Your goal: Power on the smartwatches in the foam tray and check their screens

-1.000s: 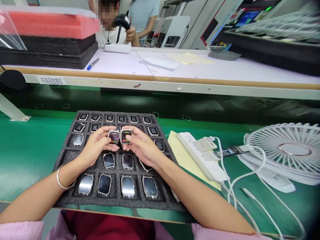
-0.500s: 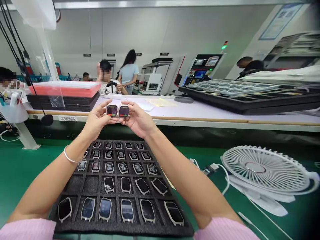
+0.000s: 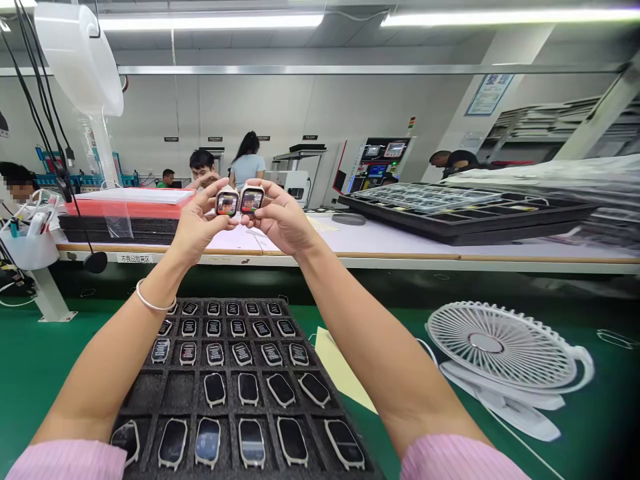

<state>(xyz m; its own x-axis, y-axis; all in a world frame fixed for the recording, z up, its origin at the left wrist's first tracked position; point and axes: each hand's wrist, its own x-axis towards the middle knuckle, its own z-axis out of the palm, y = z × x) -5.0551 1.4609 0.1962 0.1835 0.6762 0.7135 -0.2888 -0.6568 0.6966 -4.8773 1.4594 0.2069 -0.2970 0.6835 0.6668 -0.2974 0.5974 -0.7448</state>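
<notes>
My left hand (image 3: pixel 199 217) pinches a smartwatch (image 3: pixel 227 203) by its edges, raised in front of me with the screen facing me. A second smartwatch (image 3: pixel 251 199) is gripped in my right hand (image 3: pixel 283 217), close beside the first, and its thumb lies at the lower edge of the screen. Both screens are lit with coloured pictures. Below my forearms lies a black foam tray (image 3: pixel 180 393) holding several rows of strapless smartwatches. Small text shows on screens in the far rows; the nearer ones look dark. Two pockets at the left of the second-nearest row hold no watch.
A white fan (image 3: pixel 500 343) lies at the right on the green mat, near a yellow sheet (image 3: pixel 343 370). On the raised shelf stand a red tray (image 3: pixel 135 200) on black trays and a wide black tray (image 3: pixel 470 230). A pen holder (image 3: pixel 30 247) hangs left. Several people are beyond.
The view has tilted up, bringing ceiling lights into sight. Both watches remain held up; their screens show different pictures now, and my right thumb has come onto the right watch's front.
</notes>
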